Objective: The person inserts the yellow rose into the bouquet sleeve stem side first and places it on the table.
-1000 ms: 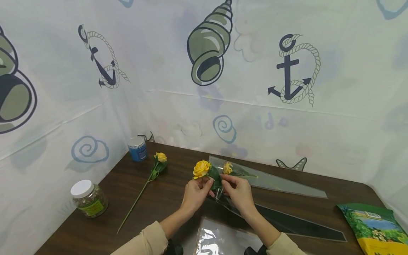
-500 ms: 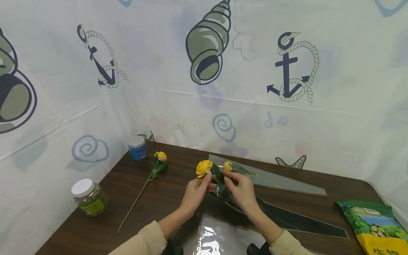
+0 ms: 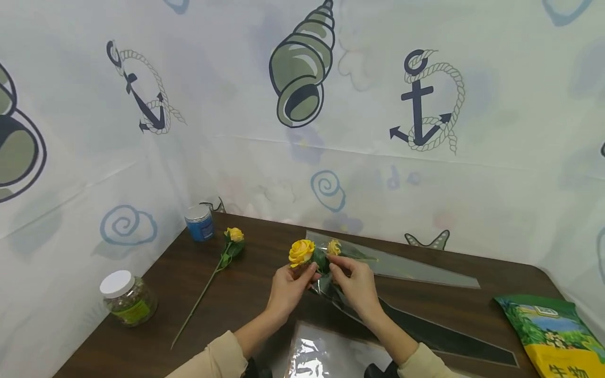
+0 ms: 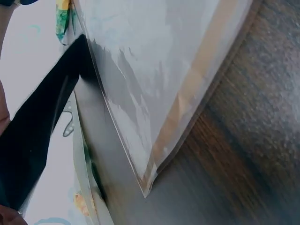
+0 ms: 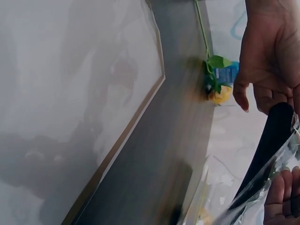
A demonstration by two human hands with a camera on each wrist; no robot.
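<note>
A yellow artificial rose (image 3: 301, 253) with green leaves stands in a flower sleeve (image 3: 439, 328) with a clear face and a black back. Its bloom shows above the sleeve's wide mouth, and the narrow end trails right across the table. My left hand (image 3: 289, 291) pinches the sleeve's mouth just below the bloom. On the other side of the leaves, my right hand (image 3: 353, 281) pinches the mouth's edge between thumb and forefinger. The right wrist view shows the black back (image 5: 269, 150) running between both hands; the stem is mostly hidden.
Behind lies another sleeved yellow rose (image 3: 334, 247). A loose rose (image 3: 233, 235) lies left, near a blue jar (image 3: 199, 223) and a white-lidded jar (image 3: 127, 298). Clear sleeves (image 3: 331, 352) lie in front. A green-yellow bag (image 3: 550, 336) is at right.
The head view has turned slightly. Both hands keep at the sleeve's mouth with small finger shifts; the left thumb lifted toward the bloom, then came back down beside the leaves.
</note>
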